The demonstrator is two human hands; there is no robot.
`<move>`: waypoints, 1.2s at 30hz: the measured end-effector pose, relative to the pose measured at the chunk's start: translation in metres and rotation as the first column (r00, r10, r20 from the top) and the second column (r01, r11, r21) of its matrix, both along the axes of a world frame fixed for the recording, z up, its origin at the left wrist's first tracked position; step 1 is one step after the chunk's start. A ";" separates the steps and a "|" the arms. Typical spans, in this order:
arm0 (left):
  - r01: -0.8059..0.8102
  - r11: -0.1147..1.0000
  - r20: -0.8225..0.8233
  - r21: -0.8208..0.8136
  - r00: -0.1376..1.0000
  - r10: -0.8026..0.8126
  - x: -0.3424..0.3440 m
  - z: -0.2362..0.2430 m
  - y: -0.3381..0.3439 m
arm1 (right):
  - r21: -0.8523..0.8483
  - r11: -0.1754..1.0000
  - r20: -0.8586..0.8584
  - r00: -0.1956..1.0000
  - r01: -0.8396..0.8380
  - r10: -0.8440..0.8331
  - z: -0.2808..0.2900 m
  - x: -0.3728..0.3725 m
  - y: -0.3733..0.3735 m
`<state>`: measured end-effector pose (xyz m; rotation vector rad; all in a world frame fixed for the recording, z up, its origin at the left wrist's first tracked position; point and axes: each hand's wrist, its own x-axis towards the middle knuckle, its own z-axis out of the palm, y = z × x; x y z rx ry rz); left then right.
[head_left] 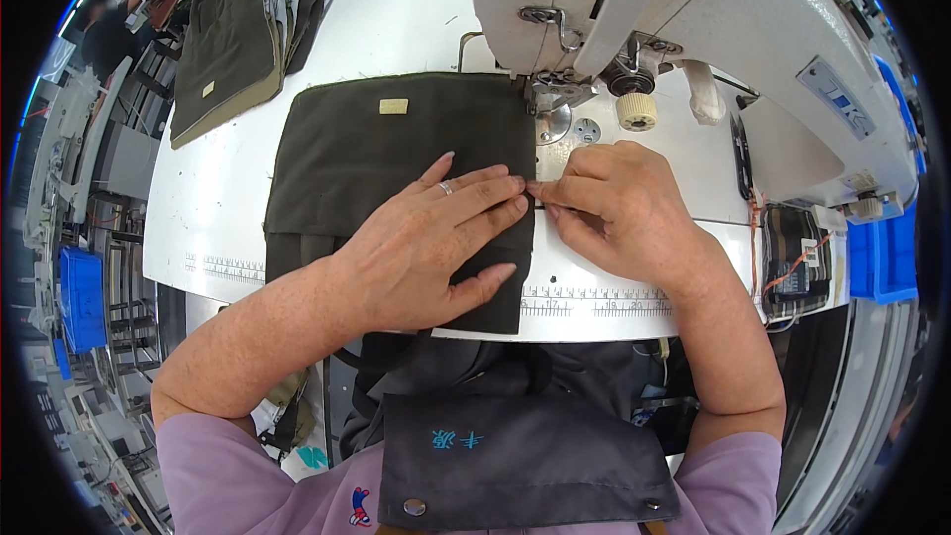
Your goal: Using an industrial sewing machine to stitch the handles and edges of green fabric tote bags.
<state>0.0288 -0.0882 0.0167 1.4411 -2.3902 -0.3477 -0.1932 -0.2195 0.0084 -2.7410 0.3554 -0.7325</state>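
Observation:
A dark olive fabric panel (347, 149) with a small pale yellow label (393, 106) lies flat on the white sewing table, its right edge running up to the sewing machine's presser foot (543, 101). My left hand (416, 243) rests on the panel with fingers stretched toward that edge. Beside it my right hand (619, 208) has its fingers curled, thumb and forefinger pinching the panel's right edge below the foot. The fingertips of both hands are close together there. A dark strap loop (381, 362) hangs from the panel over the front edge of the table.
Stacked olive fabric pieces (233, 50) sit at the back left. The machine head (792, 59) fills the back right. A control panel with orange cord (792, 277) is at the right, beside a blue bin (877, 258); another blue bin (79, 297) and a person (107, 40) are at left.

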 end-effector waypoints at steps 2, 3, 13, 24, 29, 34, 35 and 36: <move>0.000 1.000 0.000 -0.001 1.000 0.000 0.004 -0.001 -0.008 | 0.003 1.000 -0.005 1.000 0.020 -0.020 -0.003 0.002 -0.003; -0.011 1.000 0.012 -0.011 1.000 0.011 0.006 -0.003 -0.012 | -0.014 0.998 -0.004 0.998 0.060 -0.060 -0.006 0.002 -0.005; -0.067 0.995 -0.016 -0.080 0.998 0.066 0.017 -0.006 -0.054 | -0.083 0.962 -0.059 0.962 0.261 -0.266 -0.004 0.010 -0.008; -0.036 0.985 0.054 -0.169 0.998 0.046 0.014 0.005 -0.047 | -0.074 0.991 -0.006 0.994 0.108 -0.109 -0.004 0.000 -0.005; -0.126 0.983 -0.001 -0.135 0.992 0.127 0.005 -0.004 -0.031 | -0.134 0.985 -0.004 0.994 0.104 -0.105 -0.004 0.003 -0.003; -0.110 0.952 0.097 -0.285 0.985 0.143 0.000 0.006 -0.051 | -0.190 0.972 -0.016 0.990 0.135 -0.141 -0.004 0.003 -0.001; -0.034 0.945 0.203 -0.326 0.973 0.105 -0.003 0.007 -0.055 | -0.190 0.972 -0.017 0.990 0.136 -0.142 -0.005 0.003 -0.001; 0.045 0.933 0.309 -0.358 0.948 0.072 -0.004 0.007 -0.059 | -0.187 0.972 -0.020 0.989 0.141 -0.147 -0.005 0.003 -0.001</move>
